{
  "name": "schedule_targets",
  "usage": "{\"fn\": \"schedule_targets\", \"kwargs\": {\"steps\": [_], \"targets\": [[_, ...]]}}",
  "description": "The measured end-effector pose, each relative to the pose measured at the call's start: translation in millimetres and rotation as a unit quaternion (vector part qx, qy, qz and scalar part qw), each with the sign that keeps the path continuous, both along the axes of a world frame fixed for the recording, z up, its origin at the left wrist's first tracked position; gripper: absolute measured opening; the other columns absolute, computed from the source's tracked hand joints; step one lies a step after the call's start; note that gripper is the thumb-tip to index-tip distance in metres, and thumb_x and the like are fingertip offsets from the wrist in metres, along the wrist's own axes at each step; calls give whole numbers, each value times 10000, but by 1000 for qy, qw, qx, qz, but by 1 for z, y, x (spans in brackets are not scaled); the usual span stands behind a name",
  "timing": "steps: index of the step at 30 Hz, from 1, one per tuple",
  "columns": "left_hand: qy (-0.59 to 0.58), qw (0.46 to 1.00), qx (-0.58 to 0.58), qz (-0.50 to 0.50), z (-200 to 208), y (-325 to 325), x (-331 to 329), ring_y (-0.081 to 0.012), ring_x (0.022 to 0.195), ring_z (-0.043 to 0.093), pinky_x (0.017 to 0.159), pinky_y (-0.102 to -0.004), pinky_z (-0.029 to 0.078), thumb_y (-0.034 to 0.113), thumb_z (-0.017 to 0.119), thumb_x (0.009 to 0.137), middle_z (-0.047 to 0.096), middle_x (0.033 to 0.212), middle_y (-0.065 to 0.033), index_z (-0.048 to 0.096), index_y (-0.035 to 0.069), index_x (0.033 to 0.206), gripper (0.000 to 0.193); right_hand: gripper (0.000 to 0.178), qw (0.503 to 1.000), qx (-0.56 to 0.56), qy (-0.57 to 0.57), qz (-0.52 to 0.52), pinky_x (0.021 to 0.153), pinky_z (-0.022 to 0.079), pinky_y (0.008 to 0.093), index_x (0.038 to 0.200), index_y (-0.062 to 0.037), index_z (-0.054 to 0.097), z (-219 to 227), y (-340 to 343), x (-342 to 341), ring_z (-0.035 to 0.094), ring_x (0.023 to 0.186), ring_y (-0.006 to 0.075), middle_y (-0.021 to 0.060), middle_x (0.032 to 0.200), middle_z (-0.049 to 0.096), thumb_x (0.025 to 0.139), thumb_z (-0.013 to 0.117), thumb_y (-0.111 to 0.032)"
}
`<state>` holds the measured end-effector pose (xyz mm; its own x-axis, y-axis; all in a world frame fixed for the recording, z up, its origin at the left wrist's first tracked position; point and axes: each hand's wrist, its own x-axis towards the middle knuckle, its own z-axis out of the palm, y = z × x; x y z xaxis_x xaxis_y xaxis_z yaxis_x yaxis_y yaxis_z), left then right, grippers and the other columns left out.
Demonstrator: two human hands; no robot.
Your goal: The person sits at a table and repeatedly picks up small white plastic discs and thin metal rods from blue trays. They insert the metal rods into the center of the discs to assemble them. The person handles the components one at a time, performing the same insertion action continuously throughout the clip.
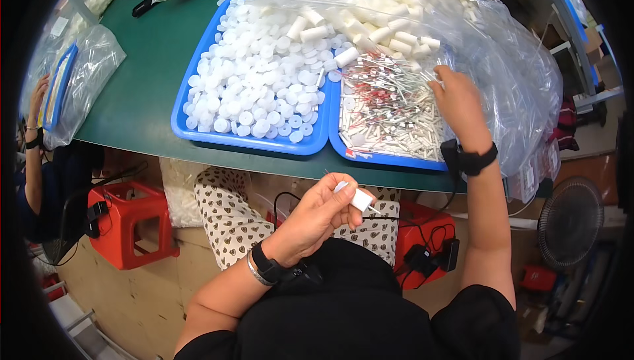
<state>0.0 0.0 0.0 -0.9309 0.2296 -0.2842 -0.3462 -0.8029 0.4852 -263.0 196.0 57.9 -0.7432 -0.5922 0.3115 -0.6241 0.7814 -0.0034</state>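
Head view: left hand (317, 215) pinches a white, plastic-looking cylinder (361, 200); hold it steady. Right hand (460, 109), grip unclear, should separate thin red-and-white wired pieces (386, 89) gently.

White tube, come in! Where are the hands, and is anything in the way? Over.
Left hand holding white tube. Right hand at wires in right tray, grip unclear. Clear bag close beside right hand, possibly in the way.

A black top (343, 307) pairs with patterned trousers (228, 218), 2 black wristbands (481, 160) and 1 silver bangle (255, 272).
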Motion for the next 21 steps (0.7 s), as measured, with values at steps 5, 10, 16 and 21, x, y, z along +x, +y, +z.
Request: {"fn": "schedule_targets", "kwargs": {"steps": [5,10,16,21], "targets": [[8,998,56,4,-1,-6,-1,-119,758,616,712,-250,517,191,500,1030,651,1060,-146,533,52,1094,156,203,999,22,36,-24,748,514,437,1072,-21,634,-6,12,-2,632,920,362,197,982,654,881,654,-85],[10,996,32,80,0,-19,-5,-107,789,599,749,-251,511,225,492,1043,634,1102,-133,564,-3,1087,242,255,979,-177,-92,28,706,516,357,1139,-31,632,33,-10,67,643,833,276,160,963,632,883,635,-20],[27,989,11,143,1,-13,-8,-93,827,585,801,-255,491,192,506,1041,600,1062,-72,540,24,1088,178,289,917,-134,-264,266,731,510,400,1122,19,604,20,-33,157,631,848,324,166,981,651,844,681,-6],[55,971,-130,195,-3,-1,-2,-87,872,578,824,-260,494,147,492,1040,575,1108,-77,515,25,1133,155,270,910,-187,-289,230,660,507,372,1124,44,581,-2,-42,173,630,755,303,166,911,627,870,661,-2]]}}
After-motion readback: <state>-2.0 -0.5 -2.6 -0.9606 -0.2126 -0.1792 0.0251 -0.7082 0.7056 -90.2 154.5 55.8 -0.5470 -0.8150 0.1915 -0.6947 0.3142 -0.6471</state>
